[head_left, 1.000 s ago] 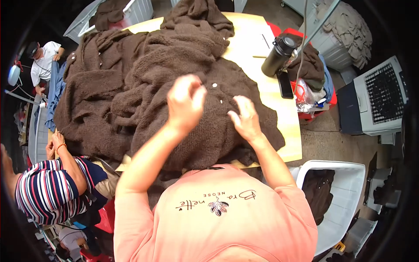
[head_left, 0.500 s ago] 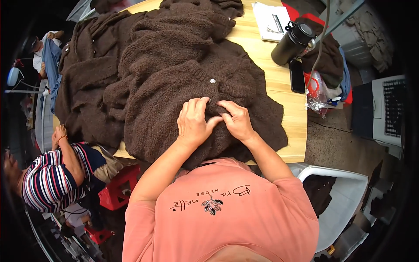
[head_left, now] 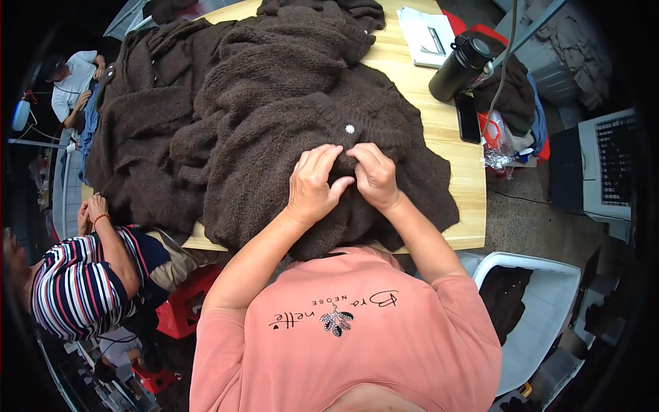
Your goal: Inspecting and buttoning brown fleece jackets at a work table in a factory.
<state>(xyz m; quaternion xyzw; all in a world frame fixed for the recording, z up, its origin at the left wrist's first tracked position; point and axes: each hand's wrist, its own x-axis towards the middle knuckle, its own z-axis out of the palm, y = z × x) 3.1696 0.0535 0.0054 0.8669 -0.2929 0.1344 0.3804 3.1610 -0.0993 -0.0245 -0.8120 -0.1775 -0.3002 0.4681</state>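
One wooden counter (head_left: 422, 103), heaped from 9 to 12 o'clock with dark brown knitwear (head_left: 226, 117), the separate pieces too tangled to count. Nearest, spread over the counter's front edge at the centre: one brown knitted cardigan (head_left: 384, 165) with one pale button (head_left: 350, 129) showing just above the hands. Two hands side by side on that cardigan, thumbs meeting: left hand (head_left: 314, 184) with fingers curled down, pinching a fold of the knit; right hand (head_left: 374, 175) likewise bunched on the same fold, fingertips tucked into the fabric. At 4 o'clock, one white plastic bin (head_left: 549, 302) on the floor, holding dark fabric. At 1 o'clock on the counter, one black flask (head_left: 458, 69), upright; just below it one dark phone (head_left: 468, 118), lying flat; above it one sheet of white paper (head_left: 425, 34). At 8 o'clock, one seated person in a striped top (head_left: 75, 288); at 10 o'clock, another person in white (head_left: 72, 86), partly hidden.
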